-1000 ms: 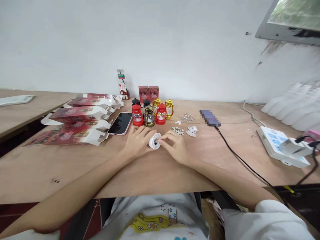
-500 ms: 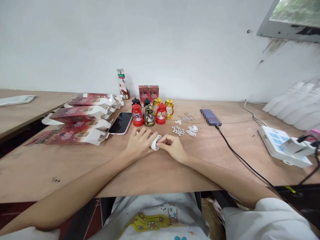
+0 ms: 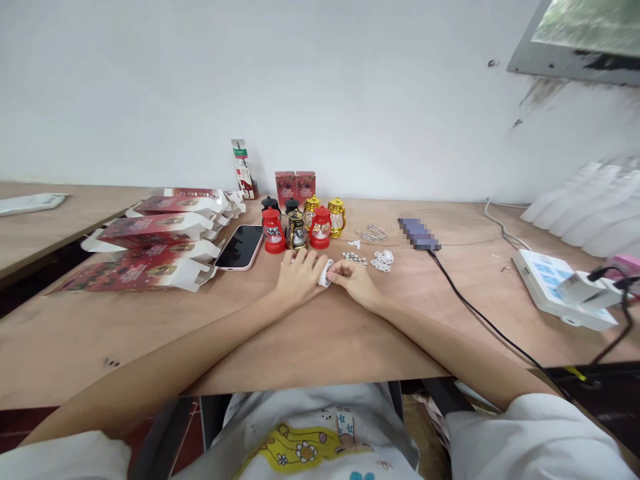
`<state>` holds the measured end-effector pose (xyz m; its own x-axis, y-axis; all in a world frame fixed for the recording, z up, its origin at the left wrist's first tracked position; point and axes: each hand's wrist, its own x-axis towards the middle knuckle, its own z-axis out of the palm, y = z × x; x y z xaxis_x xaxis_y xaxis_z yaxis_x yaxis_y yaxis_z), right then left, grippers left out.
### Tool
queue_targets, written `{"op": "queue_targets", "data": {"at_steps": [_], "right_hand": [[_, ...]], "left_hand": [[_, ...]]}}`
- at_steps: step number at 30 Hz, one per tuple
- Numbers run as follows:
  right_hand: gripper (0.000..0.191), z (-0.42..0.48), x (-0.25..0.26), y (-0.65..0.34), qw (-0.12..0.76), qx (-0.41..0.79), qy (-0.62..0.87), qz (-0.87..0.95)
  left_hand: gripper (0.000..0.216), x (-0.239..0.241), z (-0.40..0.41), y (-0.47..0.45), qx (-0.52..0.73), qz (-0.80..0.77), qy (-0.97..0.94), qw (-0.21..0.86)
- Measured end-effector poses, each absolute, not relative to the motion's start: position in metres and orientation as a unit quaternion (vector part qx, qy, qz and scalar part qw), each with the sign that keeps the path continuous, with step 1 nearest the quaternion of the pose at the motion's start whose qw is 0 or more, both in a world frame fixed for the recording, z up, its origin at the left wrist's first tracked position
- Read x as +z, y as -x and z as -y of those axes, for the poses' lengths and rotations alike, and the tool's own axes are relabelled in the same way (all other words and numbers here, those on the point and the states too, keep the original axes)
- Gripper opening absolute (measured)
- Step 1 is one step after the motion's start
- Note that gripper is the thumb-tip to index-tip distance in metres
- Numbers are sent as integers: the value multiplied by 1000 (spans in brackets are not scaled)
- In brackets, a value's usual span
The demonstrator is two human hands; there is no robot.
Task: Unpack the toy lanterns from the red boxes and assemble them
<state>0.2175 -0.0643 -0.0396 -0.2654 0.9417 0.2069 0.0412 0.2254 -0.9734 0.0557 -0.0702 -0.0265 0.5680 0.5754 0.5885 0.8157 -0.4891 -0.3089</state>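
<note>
My left hand [image 3: 301, 277] is wrapped round a white mini lantern [image 3: 325, 274] lying on its side, its round hollow base turned to the right. Most of the lantern is hidden under the fingers. At that base is my right hand [image 3: 353, 280], thumb and fingertips pinched together against it; whatever is between them is too small to make out. Just beyond the hands stand several finished-looking mini lanterns: red ones [image 3: 320, 230], a bronze one [image 3: 297, 232], gold ones [image 3: 337, 219] and black ones [image 3: 270, 204]. Small button cells [image 3: 354, 259] and white plastic pieces [image 3: 383, 261] lie to the right.
Thin metal wire handles [image 3: 374, 233] lie behind the cells. On the left are a phone [image 3: 240, 247] and red open cartons [image 3: 145, 267]. To the right, a second phone [image 3: 418, 233] trails a black cable toward a white power strip [image 3: 555, 283]. Two red boxes [image 3: 296, 185] stand at the back.
Both hands have shifted slightly right and away from me with the white lantern. Its base has turned so that less of the hollow shows. My right fingertips stay at the base.
</note>
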Motion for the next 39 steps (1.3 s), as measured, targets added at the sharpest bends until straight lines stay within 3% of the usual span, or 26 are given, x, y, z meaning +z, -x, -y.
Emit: {"op": "queue_targets", "data": {"at_steps": [39], "right_hand": [[23, 50, -46, -228, 456, 377, 418, 689]], "left_hand": [[37, -32, 43, -69, -235, 460, 828, 217]]}}
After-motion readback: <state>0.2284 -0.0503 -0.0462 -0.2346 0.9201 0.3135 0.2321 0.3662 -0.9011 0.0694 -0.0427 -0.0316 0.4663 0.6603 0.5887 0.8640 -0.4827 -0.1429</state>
